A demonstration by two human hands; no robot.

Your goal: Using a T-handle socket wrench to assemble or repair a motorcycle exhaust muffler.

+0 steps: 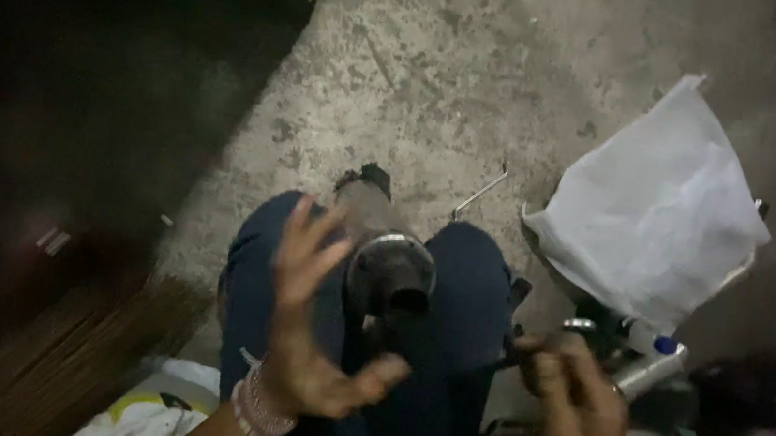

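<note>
My left hand (307, 326) is open with fingers spread, hovering just left of a dark metal cylindrical part (392, 272) with a bright rim that stands between my knees. It holds nothing. My right hand (576, 405) is closed around a thin dark tool (514, 354) whose tip points left toward the part. My legs in dark blue trousers (468, 286) frame the part. The picture is dim and blurred, so the tool's kind is unclear.
A crumpled white sheet (657, 210) lies on the concrete floor at right. A bent metal rod (478, 194) rests ahead of my knees. A silver tube with a blue cap (649, 365) sits near my right hand. Thin sticks (91, 350) and a white bag (147, 410) lie at lower left.
</note>
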